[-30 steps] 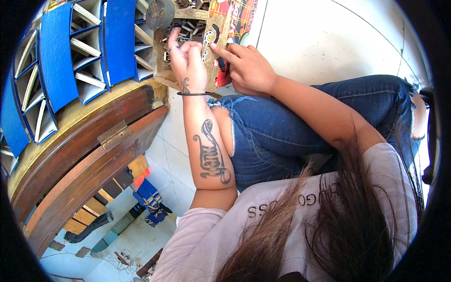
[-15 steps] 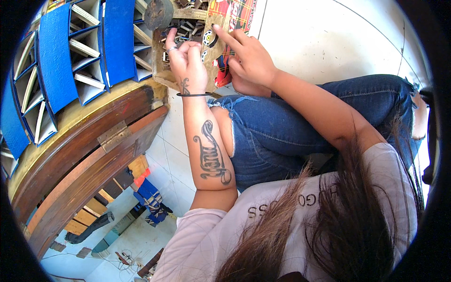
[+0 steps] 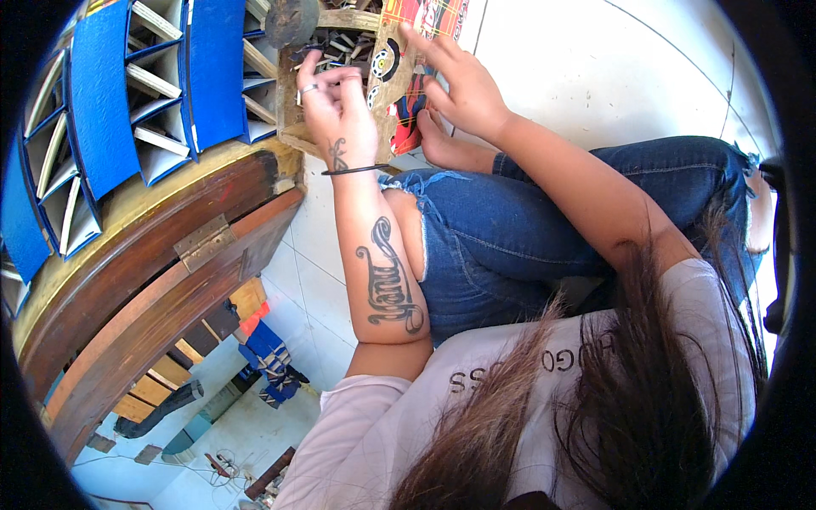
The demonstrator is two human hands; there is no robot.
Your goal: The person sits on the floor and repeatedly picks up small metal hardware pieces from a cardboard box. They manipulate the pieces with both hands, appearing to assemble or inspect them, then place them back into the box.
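Observation:
My left hand (image 3: 340,115) hovers over a wooden box (image 3: 293,136) filled with small dark and pale pieces (image 3: 344,47). Its fingers are bent but spread apart, and nothing shows clearly between them. My right hand (image 3: 467,89) is at the box's right side, index finger stretched out toward the rim and thumb apart, holding nothing I can see. Beneath its fingers lies a red, yellow and black printed sheet (image 3: 408,119). Black-and-white wheel shapes (image 3: 385,59) show on the box's right wooden strip.
Blue panels (image 3: 102,102) with triangular pockets holding pale wooden strips stand on the left. Below them runs a brown wooden piece with a metal hinge (image 3: 204,242). A round grey disc (image 3: 291,21) sits at the box's far corner. White floor tiles (image 3: 595,76) lie to the right.
My right hand has moved slightly to the right, off the box, with its fingers spreading more. My left hand stays over the box, its fingers slightly opened.

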